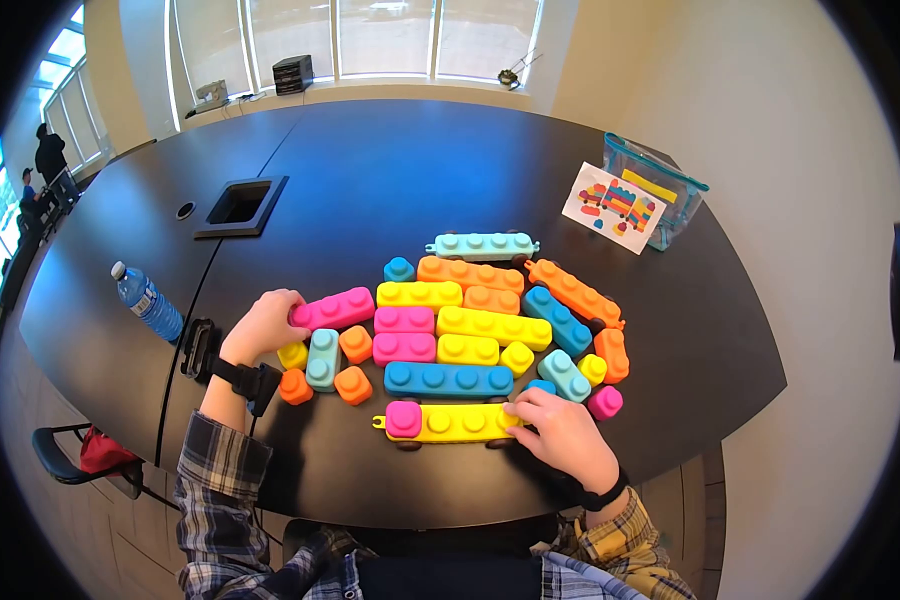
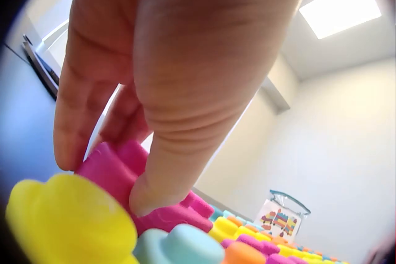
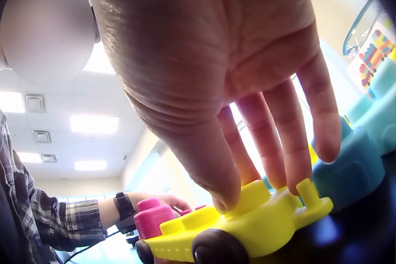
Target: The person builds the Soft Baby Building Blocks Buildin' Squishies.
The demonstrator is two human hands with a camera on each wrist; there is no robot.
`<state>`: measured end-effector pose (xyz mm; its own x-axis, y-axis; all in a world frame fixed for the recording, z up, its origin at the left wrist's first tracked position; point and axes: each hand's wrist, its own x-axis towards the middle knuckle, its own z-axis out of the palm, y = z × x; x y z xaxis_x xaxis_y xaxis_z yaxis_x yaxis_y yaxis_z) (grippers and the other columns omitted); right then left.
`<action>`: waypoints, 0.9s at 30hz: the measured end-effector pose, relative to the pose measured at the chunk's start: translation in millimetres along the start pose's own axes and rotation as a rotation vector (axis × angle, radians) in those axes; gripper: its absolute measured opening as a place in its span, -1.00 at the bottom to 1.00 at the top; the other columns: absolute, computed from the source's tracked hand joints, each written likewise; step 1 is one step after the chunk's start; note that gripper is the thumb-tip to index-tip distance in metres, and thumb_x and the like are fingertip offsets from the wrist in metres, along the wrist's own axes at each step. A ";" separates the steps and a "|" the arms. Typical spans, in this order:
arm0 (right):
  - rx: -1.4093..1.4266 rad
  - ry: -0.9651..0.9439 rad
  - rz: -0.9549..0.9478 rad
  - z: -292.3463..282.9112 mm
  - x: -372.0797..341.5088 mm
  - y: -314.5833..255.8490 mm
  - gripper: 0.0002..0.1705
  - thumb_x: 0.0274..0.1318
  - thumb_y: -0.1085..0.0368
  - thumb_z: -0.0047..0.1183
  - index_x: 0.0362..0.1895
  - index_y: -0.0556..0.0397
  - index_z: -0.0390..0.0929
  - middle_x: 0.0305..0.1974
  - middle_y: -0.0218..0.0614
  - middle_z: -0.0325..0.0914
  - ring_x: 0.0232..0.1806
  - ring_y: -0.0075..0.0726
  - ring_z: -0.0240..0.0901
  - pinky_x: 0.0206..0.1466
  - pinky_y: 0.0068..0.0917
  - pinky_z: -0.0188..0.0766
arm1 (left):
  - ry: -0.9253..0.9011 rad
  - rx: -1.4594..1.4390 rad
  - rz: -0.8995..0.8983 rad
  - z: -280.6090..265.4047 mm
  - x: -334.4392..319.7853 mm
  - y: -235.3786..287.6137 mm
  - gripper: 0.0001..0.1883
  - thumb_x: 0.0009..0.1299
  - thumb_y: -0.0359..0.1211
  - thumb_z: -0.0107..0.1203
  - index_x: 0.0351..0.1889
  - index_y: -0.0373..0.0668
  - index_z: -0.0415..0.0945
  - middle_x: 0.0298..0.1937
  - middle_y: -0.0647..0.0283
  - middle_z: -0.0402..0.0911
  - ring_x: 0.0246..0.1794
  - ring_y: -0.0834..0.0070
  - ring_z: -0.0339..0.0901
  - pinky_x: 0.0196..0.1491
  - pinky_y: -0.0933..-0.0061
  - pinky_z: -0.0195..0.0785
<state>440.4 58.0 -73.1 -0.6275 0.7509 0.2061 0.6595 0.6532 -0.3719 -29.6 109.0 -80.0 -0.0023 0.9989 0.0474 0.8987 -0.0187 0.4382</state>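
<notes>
L: bottle (image 1: 150, 303), label unreadable. L hand (image 1: 263, 324) clamped on L end of long pink block (image 1: 336, 309); prob. light, firm, best held by sides. Near ctr: yellow wheeled base (image 1: 454, 424), R end pinched by R hand (image 1: 567, 434); may roll. Far R: card (image 1: 613, 208), block pics, no text legible.

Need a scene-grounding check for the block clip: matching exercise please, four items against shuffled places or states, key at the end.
Column 1
1. Left hand
2. Right hand
3. Yellow wheeled base
4. Picture card

Column 2
A. Right up by the clear pouch
B. Fingers at the end stud opposite the small pink block
C. Gripping one end of a long pink block
D. Carries the small pink block at one end

Pairs: 1-C, 2-B, 3-D, 4-A
</notes>
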 end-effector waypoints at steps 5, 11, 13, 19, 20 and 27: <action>0.030 -0.037 0.029 -5.5 0.4 -0.8 -0.67 0.20 0.24 0.40 0.04 -0.04 0.75 -0.09 -0.36 0.65 -0.10 -0.09 0.68 -0.09 -0.26 0.64 | 0.181 0.038 0.045 -23.7 -23.4 29.9 -0.56 0.17 -0.36 0.50 0.00 -0.30 0.68 -0.12 -0.01 0.69 -0.10 0.01 0.70 0.01 0.14 0.60; 0.192 0.153 -0.045 -27.7 20.9 -16.5 -0.28 0.19 0.14 0.44 0.41 -0.04 0.53 0.31 -0.13 0.56 0.29 0.08 0.57 0.29 -0.15 0.57 | 0.135 -0.284 0.354 -25.0 -60.8 129.3 -0.54 0.18 -0.46 0.47 0.05 -0.30 0.62 -0.09 0.08 0.65 -0.11 0.19 0.70 -0.01 0.30 0.63; 0.229 0.221 -0.103 -34.6 29.5 -22.6 -0.18 0.19 0.13 0.45 0.49 0.00 0.45 0.39 -0.08 0.50 0.37 0.14 0.51 0.37 -0.10 0.51 | 0.083 -0.199 0.412 -12.9 -68.0 151.0 -0.52 0.20 -0.43 0.47 0.09 -0.25 0.62 -0.07 0.08 0.64 -0.09 0.13 0.68 0.02 0.26 0.60; 0.212 0.089 -0.144 -38.9 42.4 -24.6 -0.26 0.11 0.18 0.51 0.37 0.06 0.56 0.20 -0.08 0.64 0.23 0.07 0.60 0.27 -0.18 0.55 | 0.002 -0.265 0.486 13.3 -74.4 174.1 -0.48 0.23 -0.37 0.46 0.17 -0.19 0.59 0.00 0.09 0.63 0.03 0.10 0.64 0.08 0.19 0.55; 0.207 0.020 -0.127 -37.7 42.5 -22.7 -0.31 0.12 0.19 0.50 0.33 0.07 0.59 0.12 -0.08 0.67 0.16 0.06 0.64 0.21 -0.20 0.57 | -0.017 -0.253 0.486 15.9 -75.0 172.9 -0.40 0.22 -0.35 0.49 0.25 -0.19 0.58 0.08 0.07 0.65 0.11 0.07 0.62 0.15 0.18 0.54; 0.278 0.033 -0.093 -26.1 23.4 -3.4 -0.38 0.15 0.21 0.49 0.28 0.09 0.63 0.04 -0.08 0.69 0.07 0.05 0.66 0.13 -0.23 0.59 | 0.032 -0.309 0.412 30.0 -101.3 161.5 -0.27 0.26 -0.25 0.55 0.39 -0.20 0.52 0.23 0.03 0.65 0.22 0.01 0.60 0.27 0.15 0.52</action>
<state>434.3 75.9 -43.4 -0.6631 0.6949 0.2782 0.4584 0.6708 -0.5830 128.9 6.1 -41.0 0.3073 0.9041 0.2970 0.6565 -0.4273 0.6216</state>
